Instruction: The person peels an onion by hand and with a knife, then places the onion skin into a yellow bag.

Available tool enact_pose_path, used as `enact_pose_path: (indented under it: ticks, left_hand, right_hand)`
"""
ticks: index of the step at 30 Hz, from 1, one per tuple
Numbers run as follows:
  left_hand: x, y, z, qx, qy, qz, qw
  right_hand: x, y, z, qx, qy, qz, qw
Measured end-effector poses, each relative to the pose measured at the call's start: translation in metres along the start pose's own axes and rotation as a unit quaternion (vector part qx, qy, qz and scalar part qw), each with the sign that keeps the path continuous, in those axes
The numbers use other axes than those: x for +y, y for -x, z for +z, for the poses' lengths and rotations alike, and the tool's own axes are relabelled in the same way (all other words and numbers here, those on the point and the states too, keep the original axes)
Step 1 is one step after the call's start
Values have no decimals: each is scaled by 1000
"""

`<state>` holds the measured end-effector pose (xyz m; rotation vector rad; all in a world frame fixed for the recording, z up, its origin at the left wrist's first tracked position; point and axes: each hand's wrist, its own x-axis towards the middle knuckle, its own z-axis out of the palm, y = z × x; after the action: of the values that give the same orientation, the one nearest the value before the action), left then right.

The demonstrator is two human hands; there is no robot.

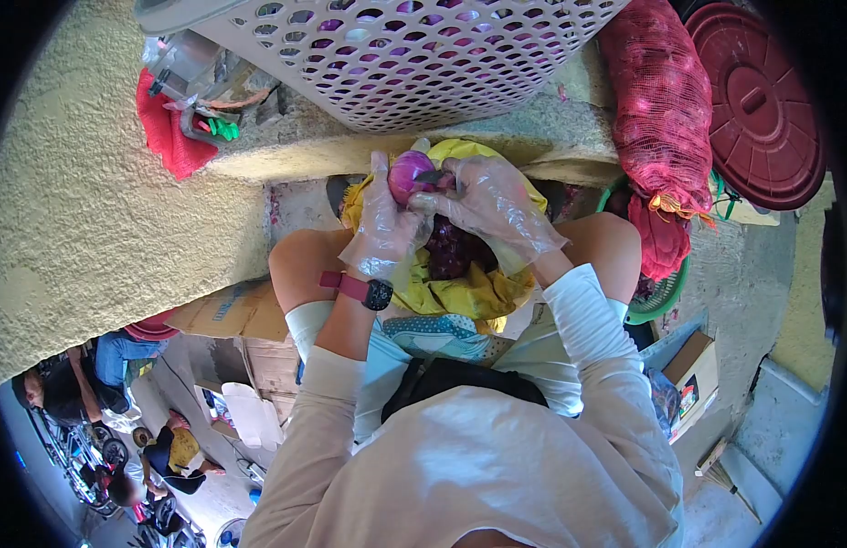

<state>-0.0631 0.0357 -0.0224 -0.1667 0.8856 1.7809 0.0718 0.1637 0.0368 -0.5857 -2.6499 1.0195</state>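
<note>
A purple onion is held in my left hand, which wears a clear plastic glove and has its fingers wrapped round it. My right hand, also gloved, is closed beside the onion, with a small dark blade between its fingers and the onion's side. Below both hands a yellow bag lies open between my knees, with dark red onion pieces or skins inside.
A white perforated basket holding onions stands on the ledge ahead. To its right are a red mesh sack, a dark red lid and a green basket. Cardboard lies at left; people are farther back.
</note>
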Motion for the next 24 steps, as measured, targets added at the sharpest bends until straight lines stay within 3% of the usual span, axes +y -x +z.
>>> enact_pose_path:
  ticks: [2, 11, 20, 24]
  left_hand:
    - [-2, -6, -11, -36, 29, -5, 999]
    - [-1, 3, 4, -12, -18, 5, 1000]
    - [0, 9, 21, 38, -16, 2, 999]
    - [3, 13, 22, 4, -26, -5, 1000]
  right_hand:
    - [-2, -1, -1, -6, -1, -1, 1000]
    - [1, -1, 2, -64, -23, 12, 998]
    - [10, 0, 6, -67, 38, -55, 996]
    - [10, -1, 3, -88, 53, -77, 992]
